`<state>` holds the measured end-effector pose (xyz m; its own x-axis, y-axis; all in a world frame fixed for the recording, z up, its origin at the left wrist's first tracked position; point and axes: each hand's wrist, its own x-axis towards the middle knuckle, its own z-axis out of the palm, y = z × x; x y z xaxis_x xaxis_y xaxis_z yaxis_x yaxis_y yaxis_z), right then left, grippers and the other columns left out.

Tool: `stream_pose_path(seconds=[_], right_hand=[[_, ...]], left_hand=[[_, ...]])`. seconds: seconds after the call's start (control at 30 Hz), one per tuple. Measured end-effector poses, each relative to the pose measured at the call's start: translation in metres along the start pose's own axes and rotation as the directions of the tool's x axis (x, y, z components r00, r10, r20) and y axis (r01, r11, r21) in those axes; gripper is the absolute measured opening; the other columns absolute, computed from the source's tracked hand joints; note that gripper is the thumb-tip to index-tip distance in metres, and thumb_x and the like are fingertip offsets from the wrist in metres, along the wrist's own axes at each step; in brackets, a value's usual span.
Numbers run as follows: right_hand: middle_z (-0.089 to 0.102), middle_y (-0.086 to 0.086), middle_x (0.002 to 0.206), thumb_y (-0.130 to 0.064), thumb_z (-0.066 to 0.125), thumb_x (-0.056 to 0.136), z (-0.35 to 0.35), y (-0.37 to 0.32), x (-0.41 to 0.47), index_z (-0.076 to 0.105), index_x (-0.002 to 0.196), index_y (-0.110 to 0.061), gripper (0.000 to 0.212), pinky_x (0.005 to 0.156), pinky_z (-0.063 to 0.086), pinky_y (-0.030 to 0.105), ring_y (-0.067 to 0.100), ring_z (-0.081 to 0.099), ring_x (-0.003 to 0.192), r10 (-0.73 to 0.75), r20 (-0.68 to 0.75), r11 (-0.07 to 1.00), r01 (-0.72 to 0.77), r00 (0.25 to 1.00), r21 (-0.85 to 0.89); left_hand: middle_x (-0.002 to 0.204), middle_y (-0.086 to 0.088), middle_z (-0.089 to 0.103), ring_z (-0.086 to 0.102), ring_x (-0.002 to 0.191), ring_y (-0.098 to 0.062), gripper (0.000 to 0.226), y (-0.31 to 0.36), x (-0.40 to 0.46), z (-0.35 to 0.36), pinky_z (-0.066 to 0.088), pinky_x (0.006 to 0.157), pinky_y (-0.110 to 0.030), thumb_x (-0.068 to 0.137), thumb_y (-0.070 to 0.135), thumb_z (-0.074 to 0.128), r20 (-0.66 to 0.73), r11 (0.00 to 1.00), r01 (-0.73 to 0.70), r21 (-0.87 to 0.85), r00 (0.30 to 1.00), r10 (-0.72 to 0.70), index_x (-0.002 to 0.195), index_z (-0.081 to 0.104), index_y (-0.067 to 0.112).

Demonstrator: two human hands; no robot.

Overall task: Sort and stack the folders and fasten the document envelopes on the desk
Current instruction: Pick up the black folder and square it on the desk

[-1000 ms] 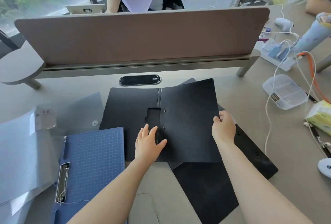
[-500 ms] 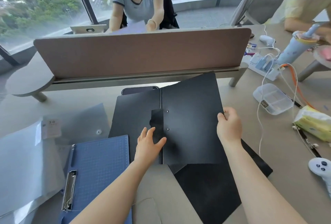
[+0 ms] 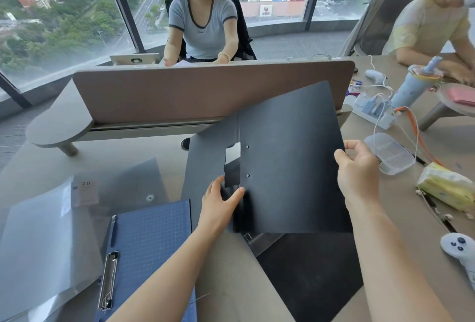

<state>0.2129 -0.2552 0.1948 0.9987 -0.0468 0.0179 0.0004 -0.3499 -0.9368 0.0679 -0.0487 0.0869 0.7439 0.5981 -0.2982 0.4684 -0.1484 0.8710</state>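
- The flat black plastic folder sits mid-desk, lying open, its right cover raised off the grey desk and tilted up toward the brown divider panel.
- Right hand pinches that cover's right edge, thumb in front and fingers curled behind. Left hand lies spread flat near the spine, gripping nothing, just pinning it.
- Looks to me like closing the folder: swing the cover leftward over the spine, keep the left palm down until the last bit, then slide it out so it isn't trapped.
- A second black folder lies partly underneath, so watch for snagging.
- To the left: blue gridded clipboard folder and translucent snap-button document envelopes, not yet stacked.
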Motion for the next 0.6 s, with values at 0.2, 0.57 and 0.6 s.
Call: stream_pose_path(seconds=[0.2,0.57,0.6], right_hand=[[0.056,-0.01,0.074,-0.01,0.053,0.093,-0.003,-0.022,-0.012,0.058,0.099,-0.018,0.011,0.055,0.04,0.016,0.005,0.05,0.062,0.01,0.017,0.987,-0.013,1.0,0.162],[0.071,0.008,0.1,-0.024,0.057,0.085,0.045,-0.014,-0.037,0.063,0.091,-0.029,0.009,0.088,0.056,0.052,0.033,0.067,0.097,0.106,0.169,0.958,-0.146,0.98,0.246],[0.072,0.008,0.099,-0.022,0.056,0.087,0.051,-0.013,-0.04,0.062,0.09,-0.028,0.009,0.088,0.056,0.051,0.033,0.067,0.096,0.108,0.173,0.957,-0.149,0.979,0.247]], left_hand=[[0.142,0.011,0.048,0.046,0.132,-0.009,0.077,0.019,-0.004,-0.023,0.035,0.111,-0.031,0.082,0.055,0.066,0.02,0.974,-0.003,-0.225,1.0,0.007,0.148,0.037,0.029],[0.117,-0.004,0.074,0.072,0.105,-0.024,0.042,0.025,-0.021,-0.082,0.055,0.088,-0.04,0.082,0.03,0.068,0.246,0.854,0.078,-0.515,0.967,0.06,0.123,0.065,0.021],[0.115,-0.005,0.075,0.072,0.104,-0.026,0.041,0.023,-0.022,-0.086,0.056,0.087,-0.04,0.081,0.028,0.068,0.252,0.84,0.098,-0.534,0.967,0.048,0.122,0.066,0.02]])
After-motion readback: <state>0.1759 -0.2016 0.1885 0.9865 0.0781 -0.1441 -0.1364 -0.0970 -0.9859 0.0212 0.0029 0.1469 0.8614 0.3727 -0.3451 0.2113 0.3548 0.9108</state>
